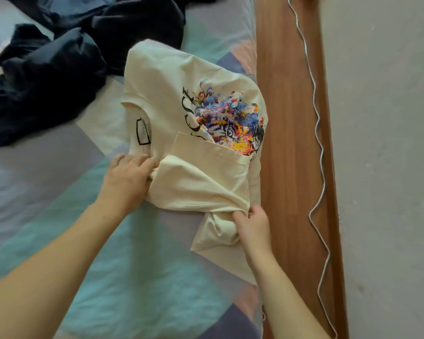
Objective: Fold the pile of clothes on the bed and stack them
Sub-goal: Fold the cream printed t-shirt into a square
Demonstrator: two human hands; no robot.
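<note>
Right hand (pixel 251 225) — nearest item, at the bed's right edge; fingers pinch a gathered fold of the T-shirt (pixel 181 94) at its near corner.

Left hand (pixel 127 178) — a little farther and to the left, well apart from the right; fingers curl into the cloth just below the collar, beside the black neck label (pixel 142 130).

T-shirt — cream, with a colourful tiger print (pixel 233 126); lies on the bed (pixel 47 167) along its right side, partly folded, one panel turned over the lower print. Judged light, soft and limp: it will sag and crease wherever unsupported, so best held at two spread points along a fold edge or seam, as here, and smoothed flat afterwards.

Dark clothes (pixel 54 69) — unfolded heap at the far left of the bed, just beside the T-shirt's far edge.

Wooden bed frame (pixel 287 118) — right of the mattress; white cable (pixel 316 133) trails along the floor beyond.
</note>
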